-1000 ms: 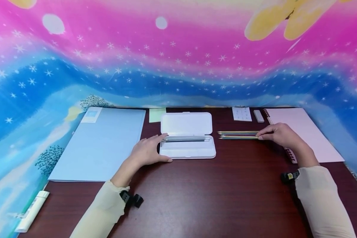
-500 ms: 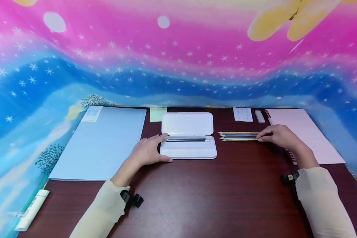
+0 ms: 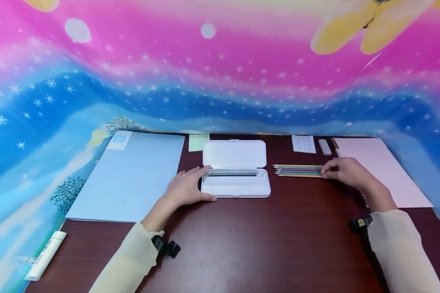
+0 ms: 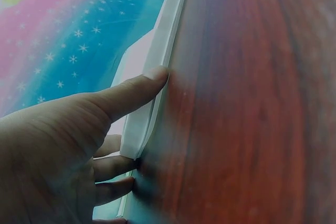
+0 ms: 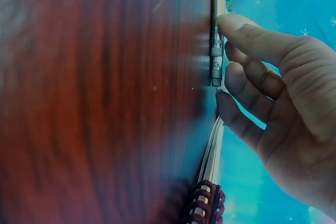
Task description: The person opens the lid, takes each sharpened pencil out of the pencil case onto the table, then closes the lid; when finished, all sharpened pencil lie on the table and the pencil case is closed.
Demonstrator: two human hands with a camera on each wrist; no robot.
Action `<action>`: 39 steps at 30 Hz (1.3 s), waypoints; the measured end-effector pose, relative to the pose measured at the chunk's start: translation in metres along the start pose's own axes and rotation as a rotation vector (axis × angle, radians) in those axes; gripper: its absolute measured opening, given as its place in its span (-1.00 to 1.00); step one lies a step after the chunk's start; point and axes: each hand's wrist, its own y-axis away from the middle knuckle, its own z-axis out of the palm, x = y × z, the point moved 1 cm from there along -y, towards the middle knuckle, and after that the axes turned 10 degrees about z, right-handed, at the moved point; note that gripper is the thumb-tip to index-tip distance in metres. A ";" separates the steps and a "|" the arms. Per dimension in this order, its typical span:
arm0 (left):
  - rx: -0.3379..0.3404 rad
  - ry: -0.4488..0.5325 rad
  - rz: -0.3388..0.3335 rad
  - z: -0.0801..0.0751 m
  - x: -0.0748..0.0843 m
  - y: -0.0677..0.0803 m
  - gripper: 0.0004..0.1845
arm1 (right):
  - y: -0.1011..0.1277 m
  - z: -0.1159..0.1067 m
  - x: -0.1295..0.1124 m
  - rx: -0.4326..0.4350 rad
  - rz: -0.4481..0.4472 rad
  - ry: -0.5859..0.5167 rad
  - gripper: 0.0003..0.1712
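Note:
A white pencil case (image 3: 220, 190) lies with its lid raised, and a few pencils (image 3: 234, 173) rest in its rear part. My left hand (image 3: 185, 187) grips its left end, thumb at the front edge, index finger at the back; in the left wrist view the thumb (image 4: 134, 93) presses the case's side (image 4: 157, 51). Right of the case, several coloured pencils (image 3: 297, 171) lie side by side on the table, tips pointing left. My right hand (image 3: 346, 171) pinches their right ends. The right wrist view shows the thumb at the nearest pencil (image 5: 216, 56), which hides the others.
A blue folder (image 3: 132, 179) lies at left, a glue stick (image 3: 45, 256) nearer the front. Behind are a green sticky note (image 3: 199, 142), a small printed sheet (image 3: 303, 144) and an eraser (image 3: 324, 147). A pink spiral notebook (image 3: 388, 175) lies under the right forearm.
The coloured pencils have gone from a narrow bundle to a wider, flatter row, spread towards the front. My right hand stays at their ends; the left hand keeps its grip on the case.

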 end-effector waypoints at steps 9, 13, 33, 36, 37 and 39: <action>-0.001 -0.007 0.003 -0.001 -0.001 0.000 0.11 | 0.002 -0.007 -0.018 0.037 -0.067 -0.009 -0.87; -0.002 -0.013 0.004 -0.002 -0.003 0.000 0.11 | 0.002 -0.012 -0.040 0.054 -0.114 0.002 -0.78; -0.014 -0.002 0.006 0.001 -0.002 0.002 0.12 | -0.007 0.046 -0.159 -0.088 -0.361 -0.031 -0.69; -0.018 -0.007 0.007 -0.001 -0.003 0.001 0.11 | -0.010 0.050 -0.169 -0.102 -0.367 0.018 -0.70; -0.019 -0.009 0.009 -0.002 -0.003 0.001 0.11 | -0.010 0.051 -0.172 -0.106 -0.370 0.036 -0.69; -0.021 -0.006 0.012 -0.002 -0.003 0.000 0.12 | -0.011 0.055 -0.175 -0.115 -0.376 0.069 -0.69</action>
